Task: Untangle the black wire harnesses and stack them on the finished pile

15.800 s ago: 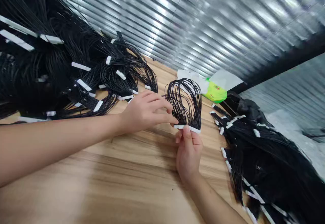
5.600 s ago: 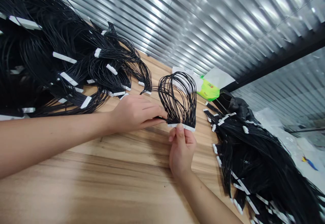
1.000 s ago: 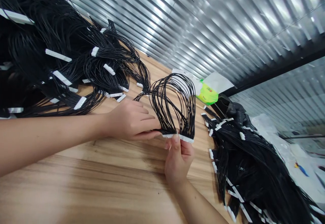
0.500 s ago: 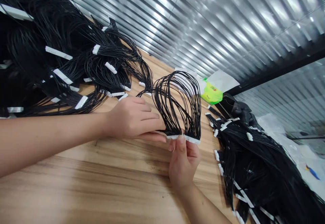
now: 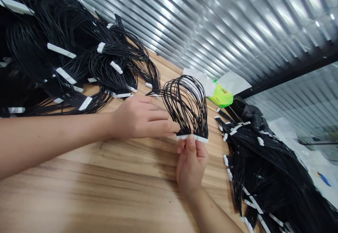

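A bundle of thin black wires (image 5: 185, 106) rises in a loop from a white connector strip (image 5: 192, 138). My right hand (image 5: 191, 166) pinches that strip from below between thumb and fingers. My left hand (image 5: 141, 118) comes in from the left, its fingers held together, with the fingertips against the lower wires just above the strip. A few strands pass behind those fingers, so their grip is hidden.
Large piles of black wire harnesses with white connectors lie left (image 5: 79, 60) and right (image 5: 264, 169) on a wooden table (image 5: 105, 176). Behind stand a corrugated metal wall (image 5: 211, 21), a green packet (image 5: 221, 97) and a black bag (image 5: 250, 115).
My left fingers have slid right, closer to the connector strip. The wire loop looks narrower, and the strip sits a little higher and more level in the view.
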`<state>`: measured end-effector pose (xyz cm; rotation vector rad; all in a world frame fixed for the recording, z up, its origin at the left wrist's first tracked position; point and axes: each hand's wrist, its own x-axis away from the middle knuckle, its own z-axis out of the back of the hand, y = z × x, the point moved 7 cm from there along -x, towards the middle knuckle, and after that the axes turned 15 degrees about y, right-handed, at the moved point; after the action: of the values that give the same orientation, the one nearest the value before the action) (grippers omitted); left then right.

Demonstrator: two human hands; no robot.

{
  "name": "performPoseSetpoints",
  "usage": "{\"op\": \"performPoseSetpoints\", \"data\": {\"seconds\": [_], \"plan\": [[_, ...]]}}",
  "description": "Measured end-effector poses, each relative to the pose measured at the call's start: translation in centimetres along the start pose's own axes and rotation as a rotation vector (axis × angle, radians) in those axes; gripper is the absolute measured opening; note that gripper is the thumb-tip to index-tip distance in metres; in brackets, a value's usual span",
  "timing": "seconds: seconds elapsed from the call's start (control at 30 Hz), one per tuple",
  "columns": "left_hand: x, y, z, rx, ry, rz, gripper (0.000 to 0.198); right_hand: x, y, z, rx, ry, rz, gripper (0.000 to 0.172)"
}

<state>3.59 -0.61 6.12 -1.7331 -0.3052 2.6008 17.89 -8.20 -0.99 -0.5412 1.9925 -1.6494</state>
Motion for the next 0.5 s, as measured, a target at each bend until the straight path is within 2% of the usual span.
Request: {"op": "performPoseSetpoints", "data": {"seconds": [0.3, 0.5], "plan": [[-0.1, 0.0, -0.4, -0.043, -0.049, -0.054, 0.024, -0.1, 0.4, 0.0, -0.005, -0.01, -0.039, 0.034], [0.1, 0.0, -1.0, -0.069, -0.076, -0.021, 0.017, -0.4, 0.6, 0.0, 0.04, -0.005, -0.013, 0.034]]}}
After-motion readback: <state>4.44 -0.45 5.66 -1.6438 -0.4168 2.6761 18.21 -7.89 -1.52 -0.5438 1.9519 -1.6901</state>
